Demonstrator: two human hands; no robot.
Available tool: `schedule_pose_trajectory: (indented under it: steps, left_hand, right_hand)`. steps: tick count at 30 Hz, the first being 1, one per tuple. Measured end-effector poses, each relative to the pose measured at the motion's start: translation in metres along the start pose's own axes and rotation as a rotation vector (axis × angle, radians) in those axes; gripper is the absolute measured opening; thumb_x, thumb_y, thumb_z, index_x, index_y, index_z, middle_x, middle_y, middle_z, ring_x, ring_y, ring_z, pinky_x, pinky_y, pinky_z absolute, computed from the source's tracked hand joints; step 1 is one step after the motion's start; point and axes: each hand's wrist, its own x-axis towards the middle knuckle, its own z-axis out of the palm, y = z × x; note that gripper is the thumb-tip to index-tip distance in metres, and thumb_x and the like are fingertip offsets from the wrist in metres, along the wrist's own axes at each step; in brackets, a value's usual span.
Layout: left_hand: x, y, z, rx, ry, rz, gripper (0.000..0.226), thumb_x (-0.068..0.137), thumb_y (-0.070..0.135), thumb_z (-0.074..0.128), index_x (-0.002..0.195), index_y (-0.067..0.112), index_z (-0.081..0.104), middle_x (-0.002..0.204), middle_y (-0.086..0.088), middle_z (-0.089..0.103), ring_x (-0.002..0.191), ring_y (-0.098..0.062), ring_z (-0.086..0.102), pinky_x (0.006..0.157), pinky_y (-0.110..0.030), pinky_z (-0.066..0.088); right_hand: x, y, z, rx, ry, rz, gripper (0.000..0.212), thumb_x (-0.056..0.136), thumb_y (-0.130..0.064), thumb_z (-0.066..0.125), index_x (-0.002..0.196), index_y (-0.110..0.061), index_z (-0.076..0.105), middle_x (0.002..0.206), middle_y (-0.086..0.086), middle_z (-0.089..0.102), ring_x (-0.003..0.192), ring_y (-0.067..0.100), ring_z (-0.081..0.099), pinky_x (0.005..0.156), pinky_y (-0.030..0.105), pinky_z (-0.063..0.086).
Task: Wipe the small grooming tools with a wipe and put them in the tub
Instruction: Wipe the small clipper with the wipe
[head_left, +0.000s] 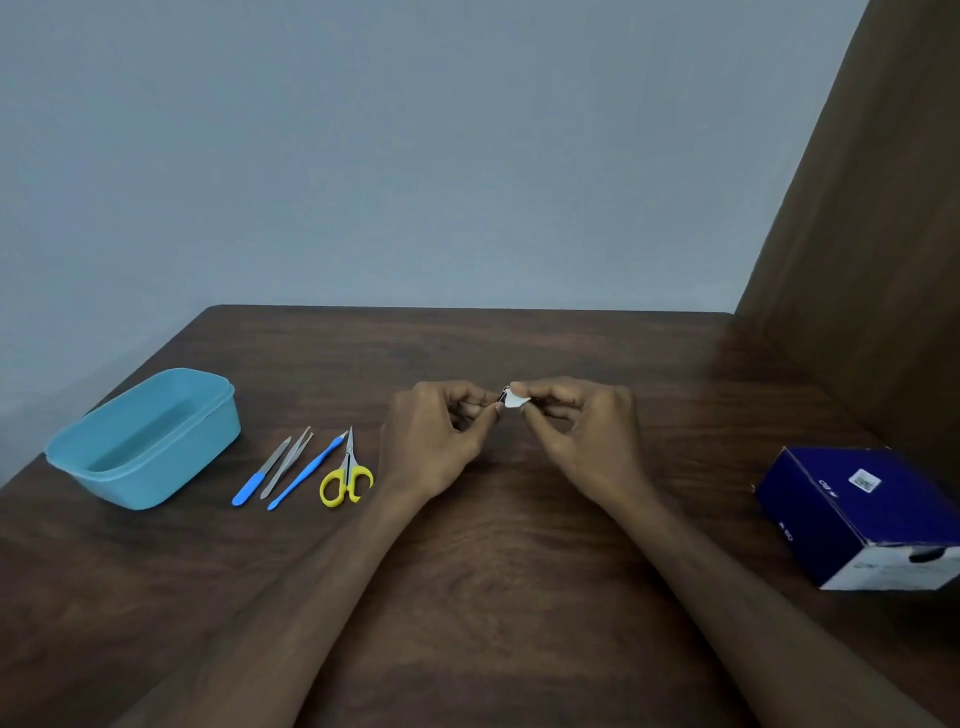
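Tools: four lie in a row on the table, just right of the tub: blue-handled file, tweezers, blue-handled pick, yellow scissors. All four untouched, none in contact with the tub. Tub looks empty as far as its interior shows.

Left hand and right hand meet above mid-table, fingers curled, both pinching a small white piece, likely the wipe. A dark sliver shows at its left edge; too small to tell whether it is a fifth tool or packaging.

Blue box stands well apart at right.

Judgement: task near its start. Nothing deposited yet. Remaining: wipe each of the four laid-out tools, then move each to the tub at far left.
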Motion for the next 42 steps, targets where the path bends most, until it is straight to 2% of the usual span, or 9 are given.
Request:
schedule_pose_trajectory:
  steps: [6,11,16,20,26,31,36,39,42]
  left_hand:
    - [0.004,-0.004,0.000,-0.095,0.026,-0.048,0.004,0.087,0.034,0.085,0.091,0.032,0.086,0.075,0.019,0.079,0.070,0.004,0.074,0.070,-0.036,0.065]
    - [0.002,-0.005,0.000,-0.086,0.036,-0.062,0.008,0.085,0.044,0.082,0.087,0.036,0.085,0.072,0.022,0.077,0.069,0.005,0.073,0.066,-0.033,0.063]
    - [0.005,-0.002,-0.002,-0.097,0.075,-0.073,0.009,0.090,0.031,0.084,0.083,0.036,0.081,0.069,0.022,0.074,0.069,0.009,0.071,0.060,-0.015,0.052]
    - [0.003,0.001,-0.003,-0.156,0.065,-0.055,0.005,0.091,0.028,0.085,0.086,0.030,0.084,0.070,0.017,0.076,0.066,0.008,0.070,0.055,-0.007,0.046]
    - [0.001,0.006,-0.002,-0.247,-0.008,-0.017,0.004,0.091,0.026,0.084,0.089,0.024,0.086,0.074,0.013,0.080,0.058,0.004,0.069,0.057,-0.011,0.047]
    - [0.000,0.009,-0.004,-0.259,-0.028,0.027,0.004,0.092,0.020,0.083,0.090,0.021,0.087,0.075,0.014,0.080,0.065,0.004,0.071,0.058,-0.009,0.046]
    - [0.002,0.005,-0.005,-0.268,-0.019,0.008,0.005,0.093,0.020,0.083,0.096,0.020,0.086,0.075,0.013,0.079,0.067,0.001,0.073,0.059,-0.012,0.050]
    - [0.003,0.004,-0.003,-0.298,-0.061,0.011,0.008,0.096,0.017,0.079,0.099,0.020,0.085,0.070,0.015,0.076,0.062,0.000,0.070,0.055,-0.016,0.050]
    - [0.003,0.003,-0.003,-0.308,-0.097,0.052,0.014,0.096,0.016,0.078,0.106,0.025,0.084,0.083,0.014,0.080,0.070,-0.003,0.074,0.061,-0.018,0.054]
  right_hand:
    - [-0.002,-0.003,0.004,-0.154,0.044,-0.193,0.023,0.084,0.000,0.080,0.101,-0.015,0.085,0.100,-0.006,0.083,0.088,0.003,0.077,0.078,0.034,0.064]
    - [-0.002,-0.004,0.004,-0.186,0.019,-0.249,0.024,0.082,0.003,0.080,0.098,-0.014,0.085,0.097,-0.005,0.083,0.085,0.005,0.076,0.076,0.031,0.061]
    - [-0.003,-0.010,-0.001,-0.194,-0.072,-0.352,0.019,0.086,0.000,0.081,0.100,-0.013,0.084,0.097,-0.004,0.081,0.087,0.006,0.073,0.079,0.022,0.057]
    - [0.003,-0.007,-0.004,-0.107,0.098,-0.248,0.016,0.096,-0.004,0.075,0.109,-0.011,0.082,0.105,0.000,0.073,0.095,0.011,0.072,0.082,0.029,0.059]
    - [0.002,-0.006,-0.006,-0.163,0.210,-0.196,0.008,0.093,-0.016,0.082,0.100,-0.013,0.084,0.087,-0.004,0.073,0.078,0.000,0.067,0.071,0.021,0.055]
    - [0.000,-0.003,0.006,-0.192,0.065,-0.234,0.013,0.092,-0.010,0.081,0.104,-0.015,0.083,0.089,0.000,0.072,0.077,0.013,0.069,0.068,0.036,0.057]
    - [-0.003,-0.005,0.010,-0.176,-0.040,-0.257,0.016,0.088,-0.004,0.081,0.099,-0.015,0.081,0.086,-0.005,0.068,0.075,0.007,0.064,0.070,0.023,0.052]
    - [-0.002,-0.004,0.009,-0.183,-0.030,-0.229,0.013,0.088,-0.006,0.079,0.096,-0.016,0.079,0.087,-0.005,0.070,0.076,0.009,0.066,0.071,0.029,0.054]
    - [0.000,-0.004,0.007,-0.189,-0.007,-0.182,0.010,0.089,-0.010,0.078,0.095,-0.018,0.079,0.088,-0.004,0.071,0.077,0.009,0.067,0.071,0.033,0.055]
